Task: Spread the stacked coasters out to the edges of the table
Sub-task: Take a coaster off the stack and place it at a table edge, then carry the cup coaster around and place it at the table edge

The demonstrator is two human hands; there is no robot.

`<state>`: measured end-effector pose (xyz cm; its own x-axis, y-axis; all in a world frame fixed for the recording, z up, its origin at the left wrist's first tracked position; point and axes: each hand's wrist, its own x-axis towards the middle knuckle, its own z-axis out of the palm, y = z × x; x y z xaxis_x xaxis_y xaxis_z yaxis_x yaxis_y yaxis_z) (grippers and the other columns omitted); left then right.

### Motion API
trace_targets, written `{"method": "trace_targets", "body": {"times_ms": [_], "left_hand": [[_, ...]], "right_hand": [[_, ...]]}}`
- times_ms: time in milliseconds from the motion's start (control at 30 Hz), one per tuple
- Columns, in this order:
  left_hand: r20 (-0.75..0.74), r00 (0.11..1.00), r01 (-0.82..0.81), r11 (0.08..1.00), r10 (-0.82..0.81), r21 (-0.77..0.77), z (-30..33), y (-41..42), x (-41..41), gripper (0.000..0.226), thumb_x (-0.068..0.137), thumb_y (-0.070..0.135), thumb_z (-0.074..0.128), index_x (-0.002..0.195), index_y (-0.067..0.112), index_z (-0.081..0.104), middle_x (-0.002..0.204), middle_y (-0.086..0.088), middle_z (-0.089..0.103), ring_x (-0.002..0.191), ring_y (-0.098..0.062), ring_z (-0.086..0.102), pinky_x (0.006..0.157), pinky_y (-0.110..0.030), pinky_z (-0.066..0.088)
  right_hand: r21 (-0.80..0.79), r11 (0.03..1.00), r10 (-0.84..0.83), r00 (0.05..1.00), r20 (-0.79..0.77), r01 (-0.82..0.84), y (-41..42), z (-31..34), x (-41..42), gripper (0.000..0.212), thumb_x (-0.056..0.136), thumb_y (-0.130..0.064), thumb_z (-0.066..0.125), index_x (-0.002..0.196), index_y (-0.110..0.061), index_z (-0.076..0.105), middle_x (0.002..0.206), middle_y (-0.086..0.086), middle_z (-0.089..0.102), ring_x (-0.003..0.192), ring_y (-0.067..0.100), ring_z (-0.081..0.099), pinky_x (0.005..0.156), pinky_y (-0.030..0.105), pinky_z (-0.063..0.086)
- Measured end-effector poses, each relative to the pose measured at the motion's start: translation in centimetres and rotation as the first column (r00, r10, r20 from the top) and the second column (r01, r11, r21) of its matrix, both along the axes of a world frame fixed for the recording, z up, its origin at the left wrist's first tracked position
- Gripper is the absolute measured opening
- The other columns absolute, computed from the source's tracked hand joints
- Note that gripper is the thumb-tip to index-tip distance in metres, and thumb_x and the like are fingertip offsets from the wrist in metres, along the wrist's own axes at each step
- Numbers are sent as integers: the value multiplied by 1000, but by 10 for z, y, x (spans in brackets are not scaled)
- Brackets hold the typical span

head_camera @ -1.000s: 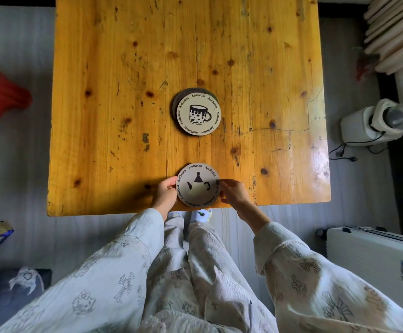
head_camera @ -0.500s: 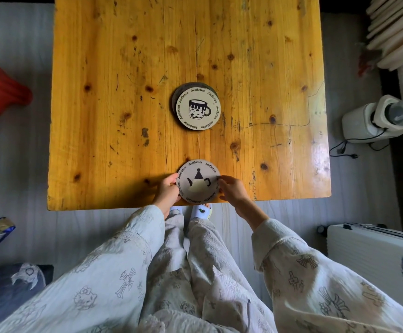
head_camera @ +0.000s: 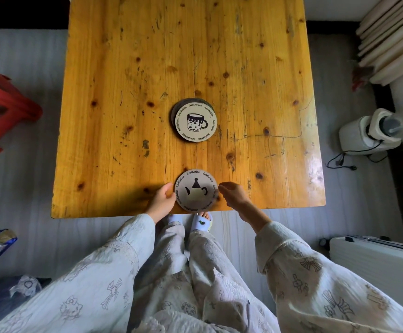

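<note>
a teapot coaster [head_camera: 196,190] lies flat at the lower edge of the bench [head_camera: 113,145], below the coaster stack [head_camera: 195,120] at mid-frame. the left hand [head_camera: 162,201] touches its rim with loose fingers, while the right hand [head_camera: 234,193] hovers beside it, half curled, gripping nothing.

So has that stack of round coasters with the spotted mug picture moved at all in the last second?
No. The stack of round coasters still sits mid-way along the yellow wooden table, just below the same dark knot as before.
</note>
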<state>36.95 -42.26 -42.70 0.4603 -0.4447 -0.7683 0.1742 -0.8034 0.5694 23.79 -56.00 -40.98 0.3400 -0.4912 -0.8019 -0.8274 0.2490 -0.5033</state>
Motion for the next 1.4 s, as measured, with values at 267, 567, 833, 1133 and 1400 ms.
{"method": "trace_targets", "body": {"times_ms": [267, 567, 833, 1133, 1400], "left_hand": [[312, 902, 268, 954, -298, 136, 4, -21, 45, 54, 89, 30, 46, 139, 25, 26, 152, -4, 21, 139, -28, 18, 113, -53, 21], [385, 657, 546, 761, -648, 351, -19, -74, 110, 101, 76, 39, 65, 140, 38, -12, 150, -2, -32, 138, -29, -29, 107, -68, -7], [341, 618, 575, 703, -708, 418, -35, -73, 119, 109, 74, 32, 68, 137, 37, -21, 148, -5, -36, 136, -31, -30, 103, -72, -2], [344, 652, 540, 732, -676, 416, -35, -81, 117, 109, 71, 24, 73, 141, 34, -10, 151, -6, -29, 137, -34, -27, 103, -71, -1], [355, 865, 325, 935, -354, 141, -8, -96, 106, 50, 88, 22, 50, 135, 22, 31, 150, -6, 20, 137, -31, 23, 108, -48, 32]], "right_hand": [[-157, 987, 59, 995, 81, -46, -47, 13, 30, 16, 93, -15, 43, 97, -9, 58, 91, 15, 58, 77, 24, 56, 62, 26, 43], [-151, 988, -12, 1000, 28, 17, -88, -7, 93, 47, 92, -20, 50, 133, 0, 39, 130, 23, 55, 105, 31, 57, 86, 40, 49], [-59, 898, -436, 900, 10, 436, -103, -26, 139, 28, 86, -14, 57, 112, -4, 53, 114, 20, 63, 100, 33, 65, 86, 44, 56], [-65, 882, -451, 875, 176, 467, -101, -13, 133, 15, 84, -6, 57, 76, -18, 53, 89, 7, 62, 79, 18, 57, 60, 23, 49], [-363, 881, -226, 944, 239, 303, -101, 39, 60, 12, 88, -9, 55, 99, -5, 58, 103, 19, 66, 97, 34, 62, 81, 52, 54]]}}
